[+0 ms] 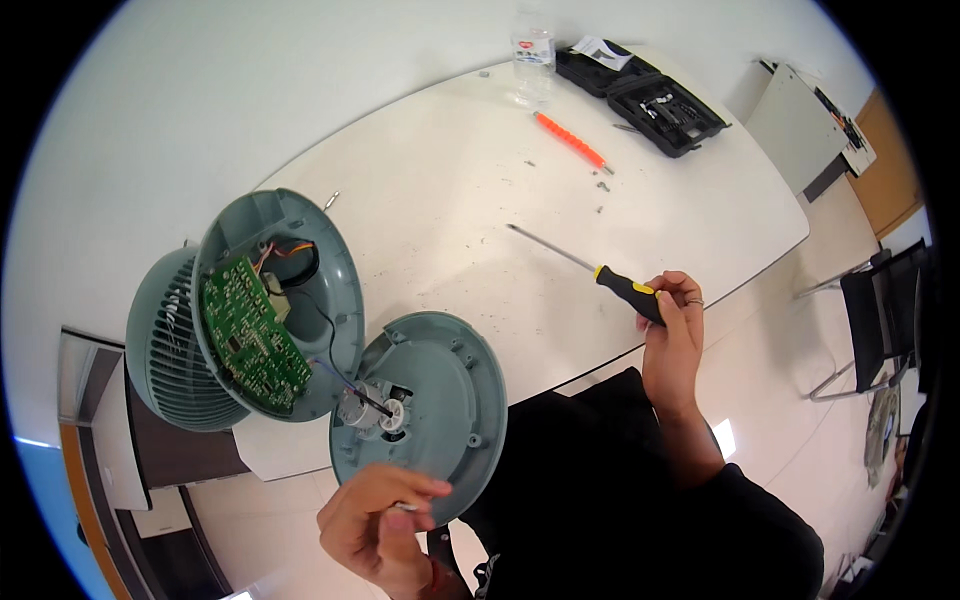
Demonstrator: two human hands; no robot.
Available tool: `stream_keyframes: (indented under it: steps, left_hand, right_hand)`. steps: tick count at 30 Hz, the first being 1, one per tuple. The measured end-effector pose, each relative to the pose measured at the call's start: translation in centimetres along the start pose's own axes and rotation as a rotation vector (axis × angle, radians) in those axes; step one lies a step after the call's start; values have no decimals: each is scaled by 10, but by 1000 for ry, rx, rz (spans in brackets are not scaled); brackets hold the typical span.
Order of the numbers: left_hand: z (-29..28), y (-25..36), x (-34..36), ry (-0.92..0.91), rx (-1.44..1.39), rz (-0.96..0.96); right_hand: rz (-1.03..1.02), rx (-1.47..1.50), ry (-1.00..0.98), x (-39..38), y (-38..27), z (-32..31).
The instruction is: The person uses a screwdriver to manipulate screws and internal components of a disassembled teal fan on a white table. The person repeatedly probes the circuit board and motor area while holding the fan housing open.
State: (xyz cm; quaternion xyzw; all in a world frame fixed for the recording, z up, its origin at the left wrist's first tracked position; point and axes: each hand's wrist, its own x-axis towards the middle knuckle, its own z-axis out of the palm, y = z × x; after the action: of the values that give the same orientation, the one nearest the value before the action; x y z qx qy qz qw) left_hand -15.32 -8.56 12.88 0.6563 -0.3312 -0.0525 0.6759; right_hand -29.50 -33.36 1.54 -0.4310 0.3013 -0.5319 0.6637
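My right hand (672,335) is wrapped round the black-and-yellow handle of a screwdriver (562,254), its blade pointing to the far left over the table. Low in the view, my left hand (385,525) pinches a small pale piece (405,507), too small to name, in front of the round grey-green base cover (468,375). A small motor with a white wheel (394,415) sits in that cover. Thin wires run from it to the opened grey-green fan housing (345,260), which lies tilted at the left with its green circuit board (250,335) showing.
On the white table (420,230) are an orange flexible shaft (572,143), several small screws (602,186) and a metal bit (332,200). Further back stand a clear water bottle (533,65) and an open black tool case (665,110). A black chair (880,315) is at the right.
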Motion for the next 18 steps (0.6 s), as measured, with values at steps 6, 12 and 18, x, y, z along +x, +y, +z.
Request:
stream_keyframes:
  steps: [6, 12, 18]
  left_hand:
    - [3, -8, 0, 0, 118, 81]
    - [62, 5, -36, -138, 173, 78]
    - [134, -45, -23, -317, 563, 125]
  right_hand:
    - [-514, -557, 36, 9, 26, -18]
    - [-678, -930, -57, 18, 27, -16]
    - [-714, -941, -41, 17, 10, -23]
